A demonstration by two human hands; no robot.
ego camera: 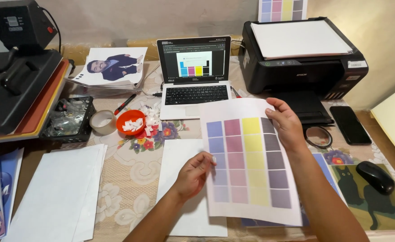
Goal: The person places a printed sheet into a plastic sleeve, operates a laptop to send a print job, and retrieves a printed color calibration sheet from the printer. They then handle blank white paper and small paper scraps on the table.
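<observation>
Head view shows me my left hand [195, 172] and right hand [287, 123] pinching opposite edges of the colour-test sheet [251, 161], held above the table [130, 175]; gripped too tight, I judge it could crease or smudge

We reach both bare forearms up from the bottom edge, converging slightly toward the middle. Our left hand [195, 172] sits lower and nearer to us, wrist bent a little, fingers curled with the thumb and fingertips pinched together on what they grip. Our right hand [287, 123] stretches farther forward, arm nearly straight, back of the hand facing up, fingers lying flat and slightly spread, thumb tucked toward the inside. The hands stay well apart.
</observation>
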